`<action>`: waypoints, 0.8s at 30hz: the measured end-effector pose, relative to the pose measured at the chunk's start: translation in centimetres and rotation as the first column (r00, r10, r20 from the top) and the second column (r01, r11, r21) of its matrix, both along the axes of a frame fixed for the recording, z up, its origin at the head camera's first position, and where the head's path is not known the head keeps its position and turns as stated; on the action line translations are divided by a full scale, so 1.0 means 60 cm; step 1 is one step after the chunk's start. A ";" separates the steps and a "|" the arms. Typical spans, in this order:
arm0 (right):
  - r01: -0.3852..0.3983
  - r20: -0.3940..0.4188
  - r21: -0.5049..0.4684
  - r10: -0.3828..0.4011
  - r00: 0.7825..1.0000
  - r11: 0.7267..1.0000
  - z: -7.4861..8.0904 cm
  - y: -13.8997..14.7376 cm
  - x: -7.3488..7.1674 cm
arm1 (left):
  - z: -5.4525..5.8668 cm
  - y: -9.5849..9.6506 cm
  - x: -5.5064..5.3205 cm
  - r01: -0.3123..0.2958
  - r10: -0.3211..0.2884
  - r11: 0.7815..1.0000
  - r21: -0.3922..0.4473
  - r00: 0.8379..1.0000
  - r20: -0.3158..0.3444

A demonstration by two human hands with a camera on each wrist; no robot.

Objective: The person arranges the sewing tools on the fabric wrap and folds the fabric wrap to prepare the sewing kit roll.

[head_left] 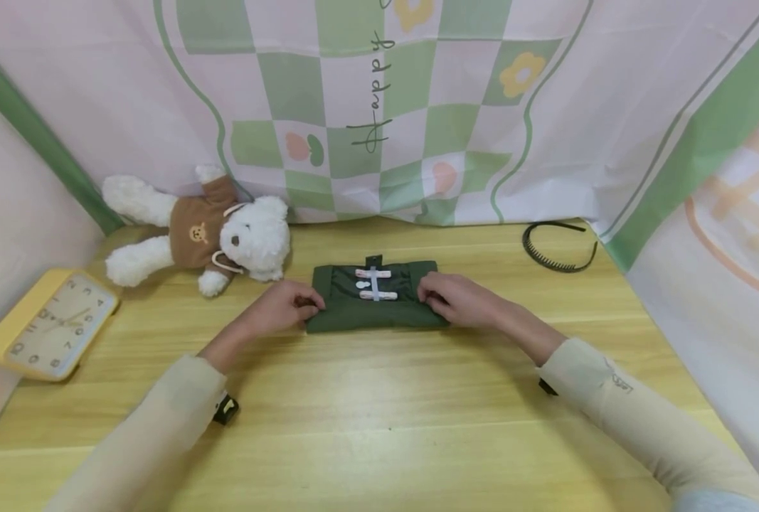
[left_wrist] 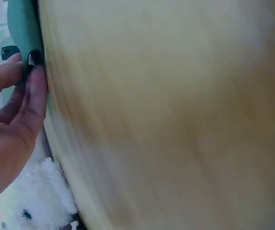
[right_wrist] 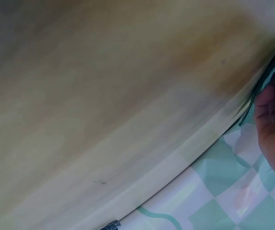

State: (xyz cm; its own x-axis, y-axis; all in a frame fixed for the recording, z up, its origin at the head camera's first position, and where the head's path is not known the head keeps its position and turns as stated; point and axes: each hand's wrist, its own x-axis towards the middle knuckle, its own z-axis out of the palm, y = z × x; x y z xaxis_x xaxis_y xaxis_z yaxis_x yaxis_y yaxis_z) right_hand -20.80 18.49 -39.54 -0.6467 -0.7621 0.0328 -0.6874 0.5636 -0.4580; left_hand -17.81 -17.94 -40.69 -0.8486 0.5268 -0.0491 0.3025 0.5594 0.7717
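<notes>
A dark green fabric pouch [head_left: 376, 316] lies on the table, a small snap tab [head_left: 373, 262] sticking out at its far side. On its dark middle panel a pale strap [head_left: 374, 283] crosses two pink-and-white strips [head_left: 379, 295], with a small white piece [head_left: 363, 284] beside them. The left hand [head_left: 283, 307] pinches the pouch's left edge; in the left wrist view its thumb and fingers close on the green fabric [left_wrist: 24, 28]. At the opposite edge, the right hand [head_left: 459, 299] grips the fabric with bent fingers, partly cut off in the right wrist view.
Back left, a white plush dog [head_left: 260, 238] in a brown top lies on its side. A yellow clock [head_left: 49, 323] stands at the table's left edge. Toward the back right lies a black toothed headband [head_left: 558, 267]. A checked curtain [head_left: 411, 92] hangs behind the wooden table [head_left: 379, 419].
</notes>
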 end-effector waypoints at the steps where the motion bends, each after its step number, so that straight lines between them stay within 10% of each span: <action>1: -0.012 -0.014 0.001 0.012 1.000 1.000 0.000 0.001 0.000 | 0.000 0.000 0.000 0.014 -0.014 1.000 -0.020 1.000 -0.023; 14: -0.078 -0.062 0.051 0.081 0.995 0.996 0.008 0.010 0.006 | 0.010 0.000 0.008 0.102 -0.124 0.975 -0.195 0.987 -0.102; 24: -0.083 -0.054 0.127 0.090 0.994 0.988 0.006 0.015 0.009 | 0.013 0.003 0.010 0.209 -0.270 0.936 -0.283 0.942 -0.200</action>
State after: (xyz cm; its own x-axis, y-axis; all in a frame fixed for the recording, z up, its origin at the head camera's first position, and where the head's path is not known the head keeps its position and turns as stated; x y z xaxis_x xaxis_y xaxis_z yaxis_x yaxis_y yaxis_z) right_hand -20.24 19.37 -39.20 -0.5780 -0.8155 -0.0293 -0.7597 0.5509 -0.3454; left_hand -17.23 -17.77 -39.91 -0.7023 0.7115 -0.0250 0.6052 0.6151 0.5053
